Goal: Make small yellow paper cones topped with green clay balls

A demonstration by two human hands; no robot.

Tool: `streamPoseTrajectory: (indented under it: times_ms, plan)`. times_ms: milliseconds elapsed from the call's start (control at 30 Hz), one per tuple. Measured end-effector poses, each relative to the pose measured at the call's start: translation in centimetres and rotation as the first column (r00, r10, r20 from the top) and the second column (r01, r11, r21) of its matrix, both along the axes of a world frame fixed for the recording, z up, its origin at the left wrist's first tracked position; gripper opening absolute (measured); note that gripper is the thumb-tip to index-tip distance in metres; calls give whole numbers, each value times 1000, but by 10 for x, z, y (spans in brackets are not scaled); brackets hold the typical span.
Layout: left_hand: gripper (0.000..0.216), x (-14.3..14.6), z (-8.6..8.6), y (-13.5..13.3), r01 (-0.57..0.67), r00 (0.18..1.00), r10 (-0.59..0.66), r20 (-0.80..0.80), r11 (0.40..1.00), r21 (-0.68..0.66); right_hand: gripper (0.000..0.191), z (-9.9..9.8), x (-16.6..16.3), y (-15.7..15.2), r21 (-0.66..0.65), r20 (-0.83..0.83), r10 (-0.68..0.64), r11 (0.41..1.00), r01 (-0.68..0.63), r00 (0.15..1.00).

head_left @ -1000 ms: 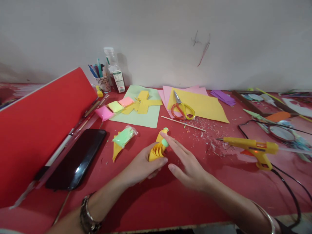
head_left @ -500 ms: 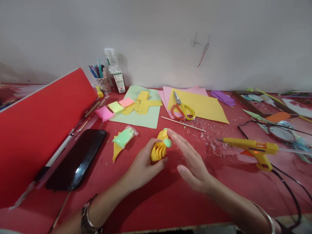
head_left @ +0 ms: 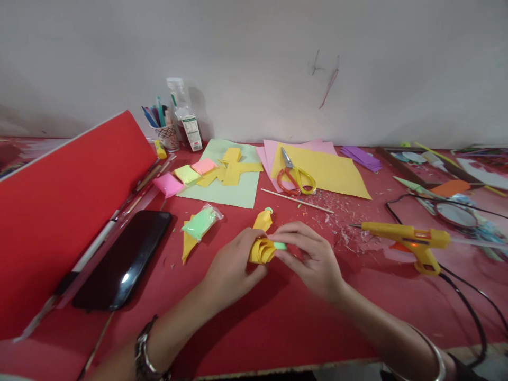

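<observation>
My left hand (head_left: 233, 260) is closed around a folded yellow paper roll (head_left: 262, 252) whose curled layers face me. At the roll's right side, my right hand (head_left: 313, 259) pinches a small light-green clay piece (head_left: 280, 246) between thumb and fingers. The clay touches or sits very near the paper; the fingertips partly hide the contact. Just beyond my hands lies another yellow paper piece (head_left: 262, 221) with a green clay tip (head_left: 269, 210). To the left, a bag of green clay (head_left: 201, 223) rests on a yellow paper scrap (head_left: 189, 248).
A phone (head_left: 124, 259) and red board (head_left: 75, 206) are left. Behind are clay packets (head_left: 169, 185), green paper (head_left: 242, 198), scissors (head_left: 296, 177) on yellow paper (head_left: 341, 169), and a stick (head_left: 297, 201). A corded glue gun (head_left: 408, 238) lies right, near paper shavings (head_left: 345, 227).
My right hand has moved in to the roll and closed its fingers on the green clay; before, it was held flat and apart. The roll has tipped slightly, its clay now pointing right.
</observation>
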State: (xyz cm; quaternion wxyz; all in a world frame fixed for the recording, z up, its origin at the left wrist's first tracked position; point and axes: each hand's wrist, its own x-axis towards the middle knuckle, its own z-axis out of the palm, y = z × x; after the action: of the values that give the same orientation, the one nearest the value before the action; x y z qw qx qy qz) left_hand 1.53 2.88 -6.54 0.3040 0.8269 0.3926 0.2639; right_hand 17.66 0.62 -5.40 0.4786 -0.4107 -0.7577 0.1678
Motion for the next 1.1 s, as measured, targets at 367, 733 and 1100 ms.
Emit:
streamPoseTrajectory:
  times_ms: [367,733,1100]
  plan:
    - [26,-1,1,-1,43,995,-35,98,996,-74,19,1,4,1,-22,-39,67,997,-68,997]
    - [25,-1,5,0,-14,992,34,123,987,-158,54,1,9,-2,-65,131,173,984,-165,976]
    - [22,1,1,-2,91,976,-19,219,942,-324,55,0,7,-2,-116,299,284,958,-260,911]
